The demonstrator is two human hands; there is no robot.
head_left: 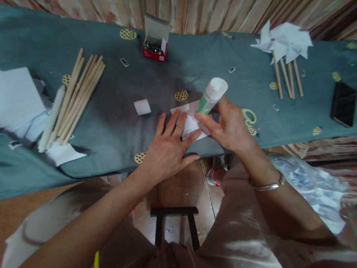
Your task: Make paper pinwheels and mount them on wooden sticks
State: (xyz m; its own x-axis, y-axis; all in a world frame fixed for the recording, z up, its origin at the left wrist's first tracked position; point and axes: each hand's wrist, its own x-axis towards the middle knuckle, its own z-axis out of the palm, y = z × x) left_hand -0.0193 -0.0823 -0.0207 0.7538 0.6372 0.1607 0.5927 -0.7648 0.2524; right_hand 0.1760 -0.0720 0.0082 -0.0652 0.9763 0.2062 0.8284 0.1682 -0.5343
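A small sheet of white paper lies near the front edge of the table. My left hand rests flat on its left part with the fingers spread. In my right hand is a white and green glue bottle, tilted with its lower end down at the paper. My right fingers cover part of that lower end, so its tip is hidden. A small white paper piece lies to the left of the sheet. Green-handled scissors lie just right of my right hand, partly hidden by it.
Several wooden sticks lie at left beside white paper sheets. An open red box of small shiny items stands at the back. Paper pinwheels on sticks and a black phone lie at right. A dark stool is below.
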